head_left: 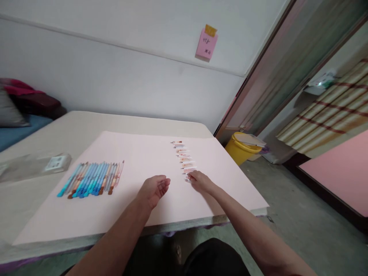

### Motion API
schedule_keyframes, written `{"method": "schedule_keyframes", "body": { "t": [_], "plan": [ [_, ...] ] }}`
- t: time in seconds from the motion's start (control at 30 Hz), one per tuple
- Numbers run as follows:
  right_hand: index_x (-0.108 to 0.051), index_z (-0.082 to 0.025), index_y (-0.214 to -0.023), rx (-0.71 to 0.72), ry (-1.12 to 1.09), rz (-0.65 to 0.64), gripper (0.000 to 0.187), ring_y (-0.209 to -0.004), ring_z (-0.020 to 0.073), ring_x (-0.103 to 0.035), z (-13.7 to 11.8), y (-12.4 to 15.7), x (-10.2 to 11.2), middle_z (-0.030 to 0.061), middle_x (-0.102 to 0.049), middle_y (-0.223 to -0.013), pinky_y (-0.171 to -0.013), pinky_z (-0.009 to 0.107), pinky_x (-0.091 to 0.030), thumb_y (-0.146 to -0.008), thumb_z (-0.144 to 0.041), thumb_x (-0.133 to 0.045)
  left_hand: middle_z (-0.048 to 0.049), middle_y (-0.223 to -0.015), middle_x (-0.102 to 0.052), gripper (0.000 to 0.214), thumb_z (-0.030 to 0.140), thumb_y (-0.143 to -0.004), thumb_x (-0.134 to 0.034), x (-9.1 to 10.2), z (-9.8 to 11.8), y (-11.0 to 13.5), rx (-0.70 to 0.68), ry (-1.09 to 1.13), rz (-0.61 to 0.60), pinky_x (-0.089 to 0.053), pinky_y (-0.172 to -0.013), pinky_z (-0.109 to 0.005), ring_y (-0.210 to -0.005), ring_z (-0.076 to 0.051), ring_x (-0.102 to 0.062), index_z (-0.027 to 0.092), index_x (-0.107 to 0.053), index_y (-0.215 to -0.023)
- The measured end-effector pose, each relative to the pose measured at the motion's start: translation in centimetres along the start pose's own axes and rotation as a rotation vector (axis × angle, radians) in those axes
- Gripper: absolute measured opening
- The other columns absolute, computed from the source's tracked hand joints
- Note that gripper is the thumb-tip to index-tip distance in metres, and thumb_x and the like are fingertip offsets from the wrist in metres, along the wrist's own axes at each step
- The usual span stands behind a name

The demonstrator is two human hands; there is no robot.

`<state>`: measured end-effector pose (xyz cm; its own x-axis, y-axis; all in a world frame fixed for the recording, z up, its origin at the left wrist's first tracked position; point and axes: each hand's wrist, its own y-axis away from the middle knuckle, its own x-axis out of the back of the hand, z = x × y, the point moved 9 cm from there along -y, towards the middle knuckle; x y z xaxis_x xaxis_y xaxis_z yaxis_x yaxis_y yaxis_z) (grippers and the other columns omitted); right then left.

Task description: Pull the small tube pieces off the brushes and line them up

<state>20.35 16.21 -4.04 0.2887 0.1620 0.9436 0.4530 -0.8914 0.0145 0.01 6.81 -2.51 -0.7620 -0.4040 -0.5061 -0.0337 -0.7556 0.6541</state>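
My right hand [199, 181] rests on the pink sheet [138, 207] at the near end of a row of small pen caps [184, 159]. Its fingertips are closed on the nearest cap. My left hand [153, 189] lies on the sheet just to the left, palm turned inward, fingers loosely curled, holding nothing that I can see. A bundle of blue and brown pens [92, 178] lies side by side farther left on the sheet.
A clear plastic bag with a white label [34, 165] lies on the table's left part. A yellow bucket [240, 147] stands on the floor past the table's right corner. A pink note [206, 44] is stuck on the wall. Cushions [23, 101] lie at far left.
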Motion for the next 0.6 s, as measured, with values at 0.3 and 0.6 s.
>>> {"method": "schedule_keyframes", "body": {
  "t": [0.3,0.6],
  "plan": [
    [-0.061,-0.018,-0.102,0.09,0.454,0.097,0.02,-0.092,0.0217,-0.05,-2.6,2.9,0.2,0.0098,-0.062,-0.097,-0.074,0.03,-0.028,-0.088,-0.017,-0.047,-0.0102,-0.07,-0.066,0.007,0.008,-0.073,-0.063,0.0,0.6,0.7,-0.014,-0.003,-0.014,-0.052,-0.051,-0.017,-0.058,-0.011,-0.063,0.008,-0.057,-0.077],
    [-0.062,-0.014,-0.1,0.172,0.571,0.065,0.023,-0.088,0.0237,-0.05,-2.5,2.0,-0.1,0.0124,-0.062,-0.093,-0.073,0.034,-0.027,-0.093,-0.021,-0.042,-0.011,-0.073,-0.067,0.009,0.008,-0.073,-0.064,-0.1,0.9,1.2,-0.021,0.013,-0.019,-0.052,-0.052,-0.018,-0.058,-0.011,-0.063,0.009,-0.058,-0.079]
  ]
}}
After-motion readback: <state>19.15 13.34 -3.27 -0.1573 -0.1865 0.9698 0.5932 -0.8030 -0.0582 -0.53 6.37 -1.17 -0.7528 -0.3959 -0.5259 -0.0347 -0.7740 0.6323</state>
